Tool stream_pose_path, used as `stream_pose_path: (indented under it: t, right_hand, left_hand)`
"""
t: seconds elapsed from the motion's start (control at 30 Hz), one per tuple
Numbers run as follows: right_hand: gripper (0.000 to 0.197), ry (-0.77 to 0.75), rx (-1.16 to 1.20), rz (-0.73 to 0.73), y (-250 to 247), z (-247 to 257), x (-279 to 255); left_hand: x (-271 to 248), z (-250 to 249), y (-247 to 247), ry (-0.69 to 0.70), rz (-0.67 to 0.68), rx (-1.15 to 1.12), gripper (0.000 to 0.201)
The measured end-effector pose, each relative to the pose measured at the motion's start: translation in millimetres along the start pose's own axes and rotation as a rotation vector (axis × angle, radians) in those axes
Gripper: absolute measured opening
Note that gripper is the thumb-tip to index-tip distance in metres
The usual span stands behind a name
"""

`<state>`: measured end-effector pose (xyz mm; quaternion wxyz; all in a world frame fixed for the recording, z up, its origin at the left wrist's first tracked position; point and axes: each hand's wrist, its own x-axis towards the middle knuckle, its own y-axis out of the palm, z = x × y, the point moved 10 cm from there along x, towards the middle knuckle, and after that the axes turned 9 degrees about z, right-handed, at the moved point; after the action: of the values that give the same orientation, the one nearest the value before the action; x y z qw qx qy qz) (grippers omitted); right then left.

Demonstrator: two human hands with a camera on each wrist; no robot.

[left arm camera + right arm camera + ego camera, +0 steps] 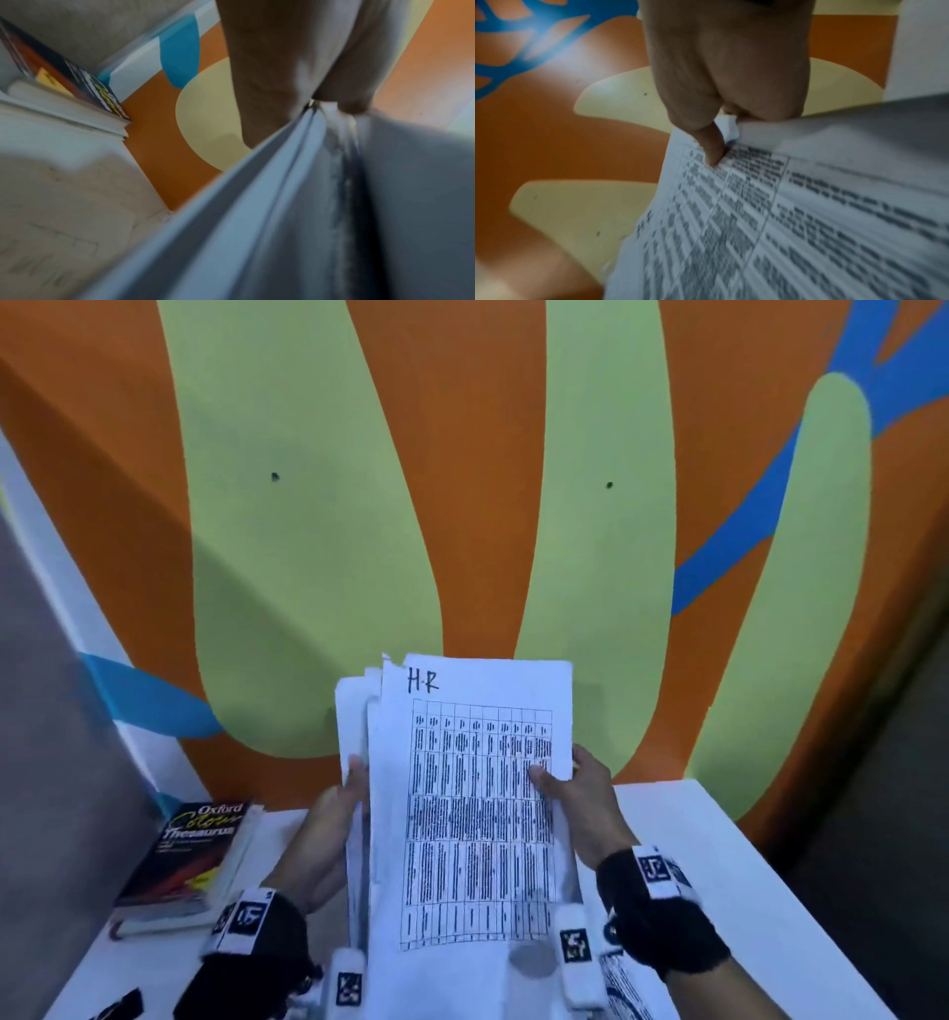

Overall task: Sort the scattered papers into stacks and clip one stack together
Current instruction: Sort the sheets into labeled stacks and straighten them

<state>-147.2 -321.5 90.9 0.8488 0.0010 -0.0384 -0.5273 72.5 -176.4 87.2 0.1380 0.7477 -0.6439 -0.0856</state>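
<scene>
Your wrists: you wear black bands with little square tags on both.
Dark thing: a small black thing [120, 1006] lies at the near left edge of the tabletop [719, 855]. It is too blurry to say what it is.
Printed sheet: one more paper [629, 988] with blue print lies flat under your right wrist.
Your left hand: your left hand [328, 824] holds the left edge of the stack of papers [477, 814]. Your fingers curl round the back and your thumb is on the front.
Your right hand: your right hand [580, 798] holds the right edge of the same stack. Your thumb [712, 148] presses on the front page and your other fingers are behind.
Stack of papers: it is up in the air, standing tall in front of you, above the tabletop. The front page has a table full of small black print, and "H.R" is written at the top. The sheets are not lined up; some stick out on the left.
Books: a dark book [197, 845] that says "Oxford Colour Thesaurus" lies on another book, on the left of the tabletop, well apart from the stack.
Wall: the wall [488, 480] behind is orange with pale green and blue shapes.
</scene>
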Motion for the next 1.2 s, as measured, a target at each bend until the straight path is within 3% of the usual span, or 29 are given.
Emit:
stream_pose_path:
  t: [0.03,0.1,0.17,0.27,0.3,0.4,0.5,0.7,0.77,0.83,0.9,1.0,1.1,1.2]
  right_hand:
    - [0.028,-0.089,-0.073,-0.046,-2,12,-3]
    - [0.02,-0.271,-0.18,-0.095,2,45,-13]
    - [0.021,-0.412,-0.221,-0.09,13,75,-26]
    - [0.025,-0.529,-0.235,-0.074,23,98,-37]
    - [0.027,-0.53,-0.268,-0.068,25,97,-38]
    - [0.044,-0.407,-0.232,-0.01,21,60,-35]
    - [0.057,-0.29,-0.218,-0.031,6,19,-33]
    - [0.049,-0.349,-0.257,-0.04,7,26,-30]
    - [0.054,-0.329,-0.242,-0.026,3,18,-28]
    - [0.06,-0.256,-0.298,-0.024,-2,-3,-26]
    - [0.059,-0.163,-0.373,-0.034,-5,-24,-25]
    - [0.057,-0.086,-0.377,-0.035,-2,-32,-17]
    - [0.045,-0.143,-0.388,-0.012,8,-11,-6]
    - [0.03,-0.228,-0.43,0.038,25,20,5]
  left_hand:
    - [1,-6,3,0.049,-0.024,-0.044,0.065]
    - [2,-32,14,0.189,-0.101,0.201,0.069]
    - [-2,-58,23,0.315,-0.254,0.497,0.053]
    - [0,-72,22,0.431,-0.397,0.621,0.036]
    - [2,-68,22,0.427,-0.392,0.6,0.031]
    - [6,-28,11,0.321,-0.309,0.503,0.047]
    - [6,8,2,0.196,-0.336,0.576,0.046]
    - [8,-10,20,0.292,-0.383,0.58,0.02]
    - [11,-3,13,0.276,-0.374,0.575,0.027]
    - [18,16,6,0.204,-0.316,0.595,0.047]
    - [23,31,5,0.159,-0.258,0.593,0.054]
    - [29,26,6,0.131,-0.228,0.626,0.035]
    - [25,2,-4,0.141,-0.206,0.558,0.023]
    - [16,-19,-17,0.099,-0.188,0.533,0.034]
